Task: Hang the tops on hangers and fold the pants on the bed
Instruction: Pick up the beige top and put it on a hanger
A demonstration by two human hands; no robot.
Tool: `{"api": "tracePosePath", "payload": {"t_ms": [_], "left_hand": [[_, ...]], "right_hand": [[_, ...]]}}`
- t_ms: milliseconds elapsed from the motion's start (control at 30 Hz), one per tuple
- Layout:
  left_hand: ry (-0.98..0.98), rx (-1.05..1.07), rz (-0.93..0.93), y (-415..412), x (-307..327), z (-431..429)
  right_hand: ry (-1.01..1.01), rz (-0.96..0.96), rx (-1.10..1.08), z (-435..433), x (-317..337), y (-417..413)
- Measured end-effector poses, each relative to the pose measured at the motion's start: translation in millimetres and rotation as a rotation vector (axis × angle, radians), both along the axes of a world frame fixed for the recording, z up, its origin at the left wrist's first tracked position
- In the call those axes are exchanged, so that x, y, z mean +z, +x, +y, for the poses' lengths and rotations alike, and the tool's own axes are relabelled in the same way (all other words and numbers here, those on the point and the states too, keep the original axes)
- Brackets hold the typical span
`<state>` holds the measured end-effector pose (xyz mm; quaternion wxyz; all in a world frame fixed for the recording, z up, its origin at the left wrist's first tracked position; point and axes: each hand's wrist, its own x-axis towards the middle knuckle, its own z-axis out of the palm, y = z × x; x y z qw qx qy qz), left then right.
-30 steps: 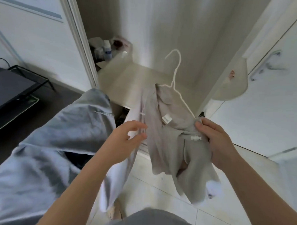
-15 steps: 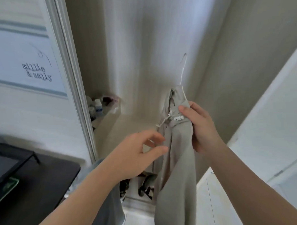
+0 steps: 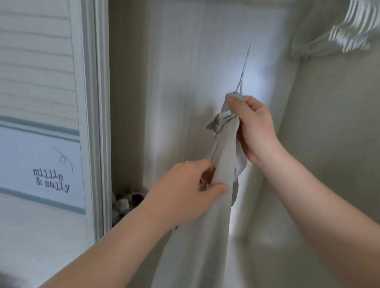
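Gripping grey top at neck with your right hand | your left hand pinches its cloth at 7 o'clock | hanger hook pokes up at 12 o'clock

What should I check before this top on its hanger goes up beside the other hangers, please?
1. Right hand grip at the collar of the grey top: ok, fingers curled round the fabric.
2. Hook of the hanger free above the collar: ok, it sticks up bare.
3. Left hand steadying the fabric lower down: ok, it pinches the edge.
4. Top seated on both hanger shoulders: cannot tell, the bunched fabric hides them.
5. Room among the other hangers at upper right: cannot tell, they are blurred.
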<state>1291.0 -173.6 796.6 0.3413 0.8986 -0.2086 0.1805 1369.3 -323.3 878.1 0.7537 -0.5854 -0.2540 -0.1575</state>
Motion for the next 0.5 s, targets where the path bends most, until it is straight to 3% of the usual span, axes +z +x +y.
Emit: {"api": "tracePosePath", "payload": {"t_ms": [333,500], "left_hand": [[0.112,0.242,-0.328,124.8,116.3,8.0],[0.221,0.397,-0.441,176.6,169.5,13.4]], "right_hand": [[-0.12,-0.343,-0.033,9.4,155.2,106.1],[-0.17,-0.38,-0.124,6.8,224.9,163.6]]}}
